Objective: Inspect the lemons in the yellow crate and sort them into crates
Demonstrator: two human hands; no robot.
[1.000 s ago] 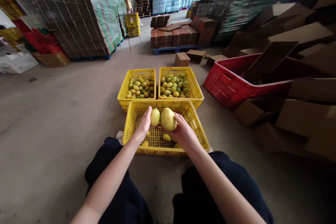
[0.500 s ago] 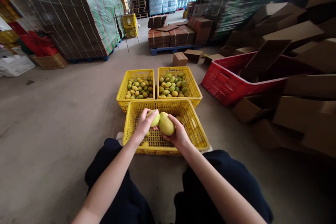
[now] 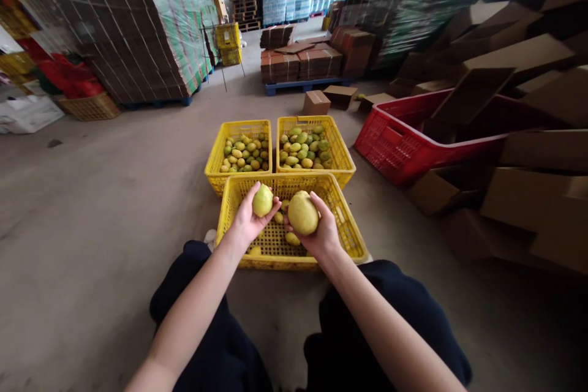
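**Two fruits, now held apart**

I cup the smaller fruit in my left hand and grip the bigger one in my right hand, both over the near yellow crate. A moment ago they touched; now they sit apart, side by side, easier to compare. Two fuller crates stand beyond.

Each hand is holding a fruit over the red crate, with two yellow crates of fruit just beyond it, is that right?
Not quite. In the head view, the left hand and right hand hold their fruits over a yellow crate; the red crate sits off to the right. The rest is correct.
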